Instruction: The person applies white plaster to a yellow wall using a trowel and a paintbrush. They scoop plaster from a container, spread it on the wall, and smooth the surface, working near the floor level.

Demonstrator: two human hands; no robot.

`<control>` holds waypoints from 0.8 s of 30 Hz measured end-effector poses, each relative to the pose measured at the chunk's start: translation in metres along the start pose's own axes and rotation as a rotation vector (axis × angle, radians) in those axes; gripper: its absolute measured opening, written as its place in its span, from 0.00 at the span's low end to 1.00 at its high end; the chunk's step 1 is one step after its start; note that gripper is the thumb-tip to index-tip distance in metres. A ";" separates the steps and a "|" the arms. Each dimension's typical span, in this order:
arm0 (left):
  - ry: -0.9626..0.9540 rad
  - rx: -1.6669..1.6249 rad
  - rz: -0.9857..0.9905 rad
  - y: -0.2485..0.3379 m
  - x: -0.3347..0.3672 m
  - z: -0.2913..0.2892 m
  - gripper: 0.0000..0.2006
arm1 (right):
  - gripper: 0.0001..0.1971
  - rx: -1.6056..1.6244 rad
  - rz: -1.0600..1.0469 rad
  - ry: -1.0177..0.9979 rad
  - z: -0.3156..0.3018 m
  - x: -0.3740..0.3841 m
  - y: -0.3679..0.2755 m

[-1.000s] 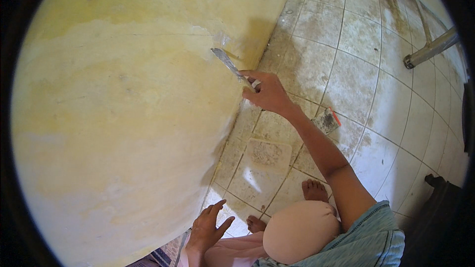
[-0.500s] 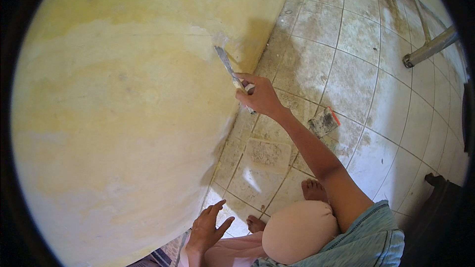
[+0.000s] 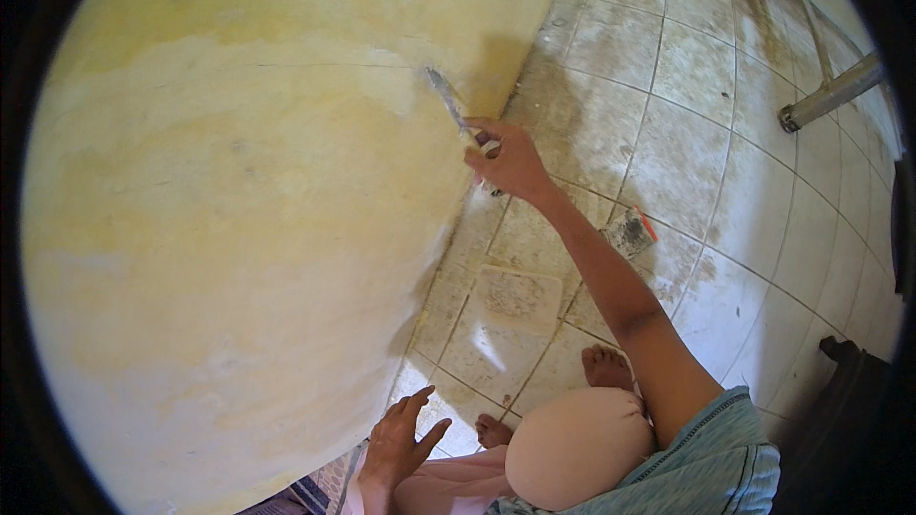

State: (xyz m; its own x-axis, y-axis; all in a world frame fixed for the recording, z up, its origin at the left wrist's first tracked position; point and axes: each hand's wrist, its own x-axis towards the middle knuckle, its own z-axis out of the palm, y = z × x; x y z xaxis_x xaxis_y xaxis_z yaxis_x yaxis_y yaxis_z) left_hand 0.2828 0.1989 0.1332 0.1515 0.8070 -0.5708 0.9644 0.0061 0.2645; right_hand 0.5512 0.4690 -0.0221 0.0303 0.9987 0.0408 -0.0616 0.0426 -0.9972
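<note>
My right hand (image 3: 509,160) is closed around the handle of a putty knife (image 3: 447,95), its metal blade reaching up and left to the yellow wall (image 3: 239,172). The blade tip lies at a pale patch by the end of a thin horizontal crack, close to the wall's corner edge. Low in the view, my left hand (image 3: 396,439) is raised beside the wall with fingers spread, holding nothing. Whether its fingertips touch the wall I cannot tell.
On the stained floor tiles (image 3: 682,148) lie a square, dusty, see-through lid or tray (image 3: 518,298) and a dirty scraper-like piece with a red edge (image 3: 630,232). Metal legs (image 3: 832,93) stand at the far right. A dark object (image 3: 844,391) is at the lower right.
My right hand with the putty knife has moved up and slightly right along the wall. More of the crack shows left of the blade. My left hand has stayed put.
</note>
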 end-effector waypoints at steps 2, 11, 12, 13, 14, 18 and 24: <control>-0.005 0.004 0.001 0.001 0.001 0.000 0.29 | 0.23 0.005 0.002 -0.021 0.001 -0.010 0.001; 0.010 0.003 0.018 -0.001 0.001 0.002 0.28 | 0.23 0.117 -0.034 0.172 0.018 0.005 0.007; 0.011 0.005 0.018 -0.002 0.001 0.002 0.28 | 0.23 0.095 -0.059 0.173 0.027 0.005 0.011; 0.005 0.012 0.007 -0.002 0.001 0.002 0.28 | 0.23 0.073 -0.085 0.173 0.038 0.004 0.015; 0.011 0.005 0.015 -0.003 0.001 0.002 0.28 | 0.23 0.066 -0.125 0.199 0.050 0.006 0.019; -0.008 0.008 0.005 -0.001 0.003 0.002 0.28 | 0.23 0.148 -0.218 0.238 0.097 0.006 0.028; 0.002 -0.005 0.025 0.000 0.010 0.000 0.28 | 0.22 0.103 -0.167 0.054 0.081 -0.040 0.028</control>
State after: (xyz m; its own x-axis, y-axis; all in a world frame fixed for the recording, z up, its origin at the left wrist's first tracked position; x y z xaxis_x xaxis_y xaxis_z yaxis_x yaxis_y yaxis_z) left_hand 0.2839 0.2066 0.1276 0.1755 0.8078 -0.5627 0.9590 -0.0111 0.2830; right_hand 0.4671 0.4326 -0.0468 0.1019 0.9747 0.1991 -0.1530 0.2131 -0.9650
